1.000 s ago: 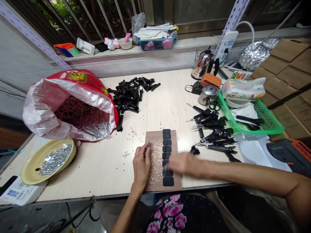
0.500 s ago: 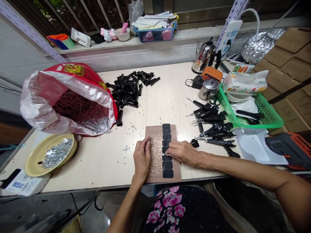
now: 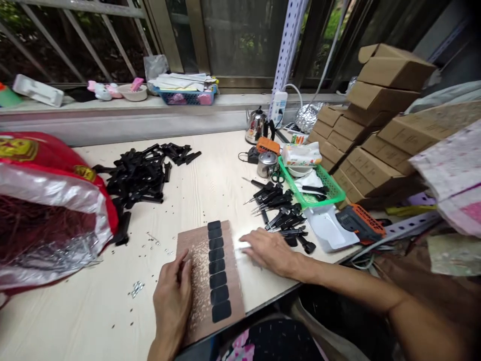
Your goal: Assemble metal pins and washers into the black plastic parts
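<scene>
A brown board (image 3: 235, 288) lies at the table's front edge, with a column of black rounded-corner pieces (image 3: 218, 280) along it and pale speckled wear beside them. My left hand (image 3: 173, 291) is closed against the board's left edge, fingers bent and thumb near the index finger. Just right of the board, my right hand (image 3: 272, 251) hovers low over the table, fingers drawn together. A small whitish thing, blurred, shows at its fingertips; its kind cannot be made out. Beyond that hand lies a heap of black-handled tools with thin metal shafts (image 3: 276, 203).
A pile of black parts (image 3: 139, 173) and a red-and-white sack of dark thin pieces (image 3: 101, 200) lie left. Small metal bits (image 3: 136, 289) dot the table. At right are a green basket (image 3: 330, 200), a white tray (image 3: 330, 235), a kettle (image 3: 257, 128) and cardboard boxes (image 3: 370, 173).
My right hand has moved off the black pieces to the board's right side. The camera view has turned right, so the board and sack appear further left.
</scene>
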